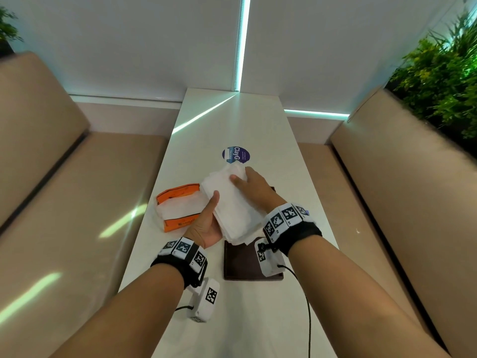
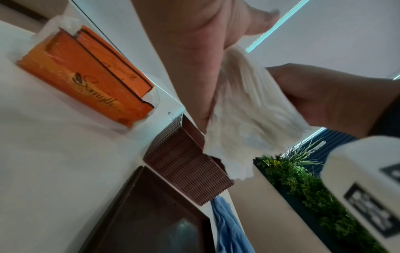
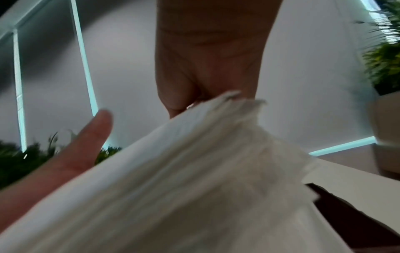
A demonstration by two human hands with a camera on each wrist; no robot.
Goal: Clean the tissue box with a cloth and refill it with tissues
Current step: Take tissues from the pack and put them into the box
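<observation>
Both hands hold a thick stack of white tissues (image 1: 232,210) tilted above the table. My left hand (image 1: 206,223) grips its near left edge, thumb on top. My right hand (image 1: 253,187) grips the far right side, thumb laid over the top. In the left wrist view the tissue stack (image 2: 244,111) hangs over a brown woven tissue box (image 2: 186,164); in the head view the box is almost wholly hidden under the stack. A dark brown lid (image 1: 245,262) lies flat near my wrists. A torn-open orange tissue pack (image 1: 178,191) sits to the left.
A blue cloth (image 2: 227,227) hangs at the table's right edge beside the lid. A round purple sticker (image 1: 235,154) sits further up the narrow white table (image 1: 232,120). Beige benches (image 1: 77,189) flank both sides, with plants (image 1: 438,81) behind the right one.
</observation>
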